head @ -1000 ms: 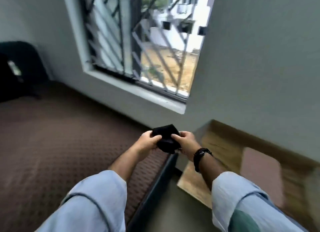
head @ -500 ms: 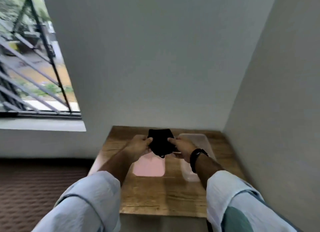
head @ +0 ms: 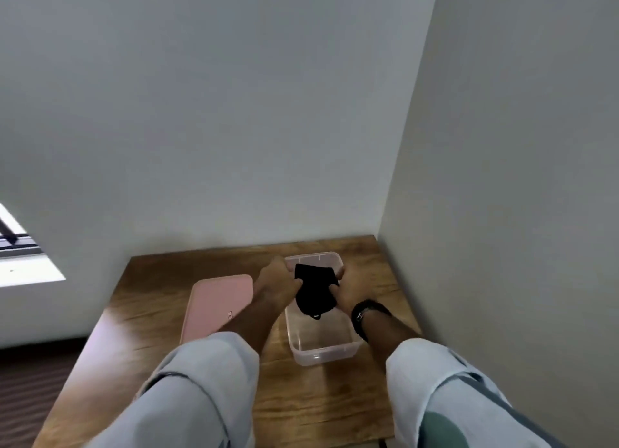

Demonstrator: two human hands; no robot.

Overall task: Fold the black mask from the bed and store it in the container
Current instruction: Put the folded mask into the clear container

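The folded black mask (head: 315,290) hangs between both my hands, directly above the open clear plastic container (head: 321,350). My left hand (head: 278,285) pinches the mask's left edge. My right hand (head: 345,293), with a black watch on its wrist, grips the right edge. The mask's lower tip reaches down inside the container's rim. The container stands on a wooden table (head: 301,404) in the corner of the room.
A pink lid (head: 217,303) lies flat on the table just left of the container. Grey walls close in behind and on the right. A window sill (head: 30,270) shows at far left, and the brown bed cover (head: 26,390) at bottom left.
I have turned from the bed and window toward the table. Both hands carried the mask forward and down over the clear container.
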